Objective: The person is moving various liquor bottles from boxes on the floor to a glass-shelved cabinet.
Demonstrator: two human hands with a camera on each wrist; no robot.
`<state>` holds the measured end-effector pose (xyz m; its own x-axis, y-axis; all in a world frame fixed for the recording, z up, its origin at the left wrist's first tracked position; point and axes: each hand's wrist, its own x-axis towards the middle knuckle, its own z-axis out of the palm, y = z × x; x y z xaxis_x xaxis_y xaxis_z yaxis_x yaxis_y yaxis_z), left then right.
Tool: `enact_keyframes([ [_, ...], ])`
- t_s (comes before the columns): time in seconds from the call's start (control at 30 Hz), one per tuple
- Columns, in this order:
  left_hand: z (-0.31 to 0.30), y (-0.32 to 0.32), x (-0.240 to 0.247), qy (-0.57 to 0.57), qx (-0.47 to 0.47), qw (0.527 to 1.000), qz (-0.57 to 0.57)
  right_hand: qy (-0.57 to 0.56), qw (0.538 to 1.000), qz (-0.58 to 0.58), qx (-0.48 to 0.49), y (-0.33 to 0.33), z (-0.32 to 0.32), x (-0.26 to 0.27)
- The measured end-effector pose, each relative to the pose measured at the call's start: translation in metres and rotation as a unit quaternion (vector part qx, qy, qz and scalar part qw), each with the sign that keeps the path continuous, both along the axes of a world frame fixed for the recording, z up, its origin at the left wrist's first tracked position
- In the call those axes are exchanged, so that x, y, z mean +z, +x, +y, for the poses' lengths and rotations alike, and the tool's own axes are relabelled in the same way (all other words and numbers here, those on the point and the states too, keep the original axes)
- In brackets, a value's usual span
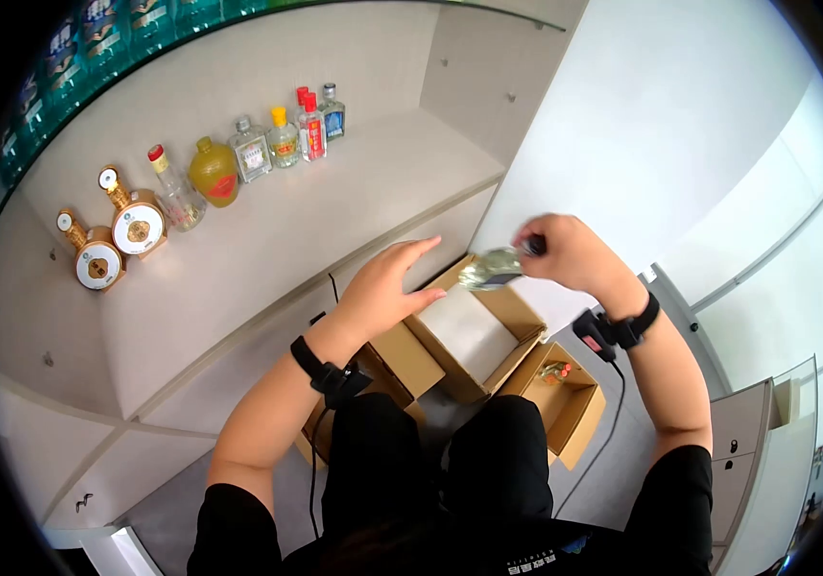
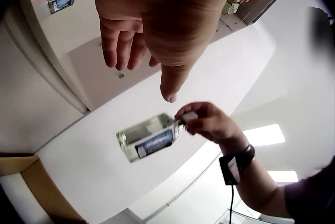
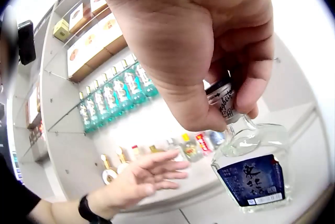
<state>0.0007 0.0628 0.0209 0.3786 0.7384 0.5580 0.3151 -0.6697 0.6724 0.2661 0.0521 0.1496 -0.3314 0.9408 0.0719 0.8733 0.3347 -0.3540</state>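
Note:
A clear glass liquor bottle with a blue label (image 3: pixel 254 179) hangs from my right hand (image 1: pixel 572 254), which pinches its capped neck between thumb and fingers. In the head view the bottle (image 1: pixel 490 271) is tilted over an open cardboard box (image 1: pixel 469 392) with a white lining. My left hand (image 1: pixel 380 290) is held out to the left of the bottle, fingers extended and holding nothing. From the left wrist view, the left thumb and fingers appear above the bottle (image 2: pixel 149 137), apart from it.
A cabinet shelf (image 1: pixel 334 206) bears a row of bottles, including an olive-brown jug (image 1: pixel 214 173) and two gold round-bodied bottles. Teal bottles (image 3: pixel 118 95) line a glass shelf above. A smaller carton (image 1: pixel 565 413) with a red-capped bottle stands right, another carton (image 1: pixel 402 357) left.

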Motion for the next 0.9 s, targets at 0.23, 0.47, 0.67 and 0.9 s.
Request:
enact_keyframes([
  [0.23,-0.003,-0.033,0.023,-0.077,0.050,0.996,0.001,-0.001,0.989,0.073,0.130,-0.102,0.011,0.045],
  [0.47,0.016,-0.060,0.001,-0.165,0.038,0.968,-0.186,0.095,0.952,0.232,0.177,-0.123,0.039,-0.019],
  [0.67,0.029,-0.078,-0.007,-0.148,0.101,0.972,-0.150,-0.066,0.937,0.288,0.185,-0.140,0.089,-0.090],
  [0.9,0.061,-0.086,-0.038,-0.096,0.183,0.974,-0.094,-0.171,0.871,0.405,0.218,-0.155,0.148,-0.129],
])
